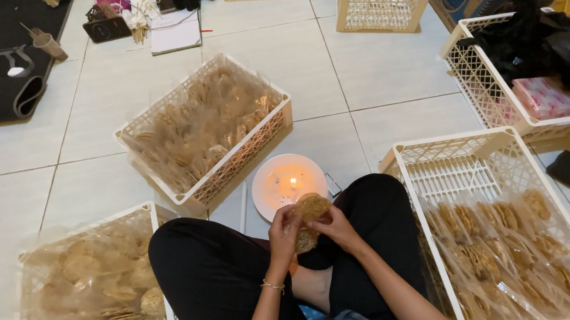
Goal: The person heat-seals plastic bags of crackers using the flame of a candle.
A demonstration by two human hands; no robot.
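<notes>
I sit cross-legged on a tiled floor. Both hands hold one clear bag of round brown crackers over my lap. My left hand grips its left side and my right hand its right side. The bag's top end is close to a small lit candle that stands on a white plate just in front of my knees.
A white lattice basket at my right holds several packed cracker bags. Another in front is full of them; a third at my left holds loose crackers. More baskets, a notebook, phones and a black mat lie farther off.
</notes>
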